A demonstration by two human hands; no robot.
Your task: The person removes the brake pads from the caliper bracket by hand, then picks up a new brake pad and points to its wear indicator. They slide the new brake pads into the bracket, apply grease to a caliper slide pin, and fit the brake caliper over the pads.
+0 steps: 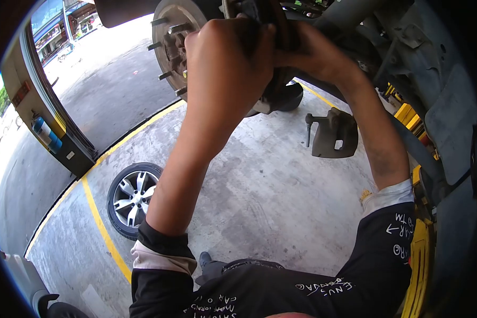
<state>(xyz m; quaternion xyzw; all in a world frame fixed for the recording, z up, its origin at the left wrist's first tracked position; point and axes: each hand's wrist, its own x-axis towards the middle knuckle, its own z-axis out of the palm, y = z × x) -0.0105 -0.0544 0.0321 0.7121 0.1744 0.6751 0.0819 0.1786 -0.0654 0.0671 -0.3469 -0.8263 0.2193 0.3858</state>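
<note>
At the top of the head view, a brake disc hub [175,42] with several bare wheel studs faces left. My left hand [225,61] is raised beside it, fingers curled around a dark part of the brake assembly, thumb pointing up. My right hand [307,50] reaches in from the right and closes on the same dark area, close to my left hand. Most fingertips are hidden, so what they grip cannot be made out. Below my right hand hangs a brake caliper [331,137], apart from the disc, with a pin sticking out at its left.
An alloy wheel with tyre [135,199] lies on the concrete floor at left. Yellow lines [103,222] mark the floor. A blue cylinder [46,134] stands by a pillar. Vehicle underbody parts [408,69] and a yellow lift frame [420,265] line the right side.
</note>
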